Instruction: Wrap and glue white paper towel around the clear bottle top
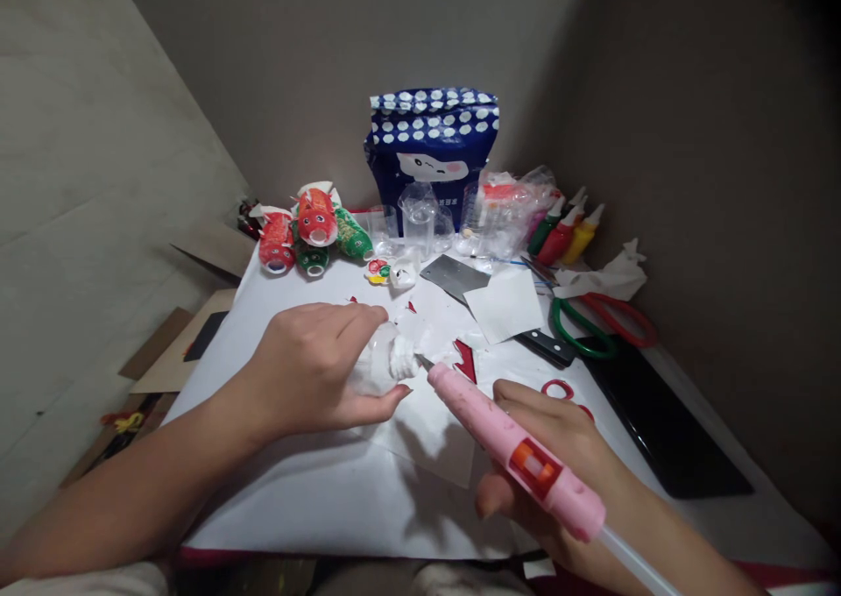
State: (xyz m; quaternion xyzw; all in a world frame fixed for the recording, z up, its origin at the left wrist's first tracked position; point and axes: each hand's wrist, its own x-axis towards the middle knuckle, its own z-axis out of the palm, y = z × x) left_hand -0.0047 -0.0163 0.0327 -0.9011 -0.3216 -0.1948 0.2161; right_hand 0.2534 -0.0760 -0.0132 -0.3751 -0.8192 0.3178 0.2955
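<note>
My left hand (315,368) is closed around a clear plastic bottle (376,364), its white-wrapped neck facing right. In my right hand (558,447) is a pink glue gun (499,434), with a clear glue stick (637,561) coming out of its rear end. The gun's metal nozzle meets or nearly meets the white neck; I cannot tell if they touch. Beneath the bottle lies a sheet of white paper (434,451). A red cut piece (465,361) rests just beyond the nozzle.
Red and green fish figures (317,219) stand at the back left. Behind the clear cups (419,219) rises a blue bag (434,153). Paint bottles (558,232), green-and-red-handled scissors (584,342), a knife handle (545,348) and a black phone (663,421) occupy the right side.
</note>
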